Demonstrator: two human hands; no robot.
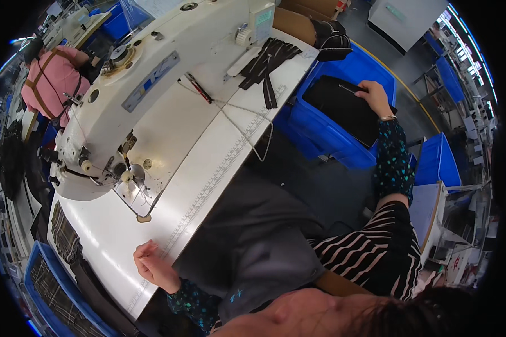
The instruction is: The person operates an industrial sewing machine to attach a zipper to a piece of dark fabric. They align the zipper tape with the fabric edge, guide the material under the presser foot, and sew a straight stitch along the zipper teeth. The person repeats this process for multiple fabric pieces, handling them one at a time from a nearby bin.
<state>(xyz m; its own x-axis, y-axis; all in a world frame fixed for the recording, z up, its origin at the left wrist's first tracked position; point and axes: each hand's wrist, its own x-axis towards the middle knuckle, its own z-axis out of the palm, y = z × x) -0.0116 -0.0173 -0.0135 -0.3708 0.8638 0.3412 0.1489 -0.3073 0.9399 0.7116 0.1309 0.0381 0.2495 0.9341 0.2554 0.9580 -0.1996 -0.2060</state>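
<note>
At the right, my right hand (pixel 375 98) reaches into a blue plastic bin (pixel 351 157). Its thumb and fingers close on the upper edge of a black fabric piece (pixel 337 109), near a short light-coloured strip that looks like a zipper. My left hand (pixel 154 267) rests at the front edge of the white sewing table (pixel 191 196), its fingers loosely curled together with nothing visible in them. Ahead of it stands a white industrial sewing machine (pixel 152 84), its needle area (pixel 130 177) bare of fabric.
Black zippers (pixel 270 62) lie bunched at the table's far end. Thread snips (pixel 198 89) and a grey cord (pixel 236 126) are beside the machine. Plaid fabric fills a blue crate (pixel 50 292) at lower left. A person in pink (pixel 56 81) sits at far left.
</note>
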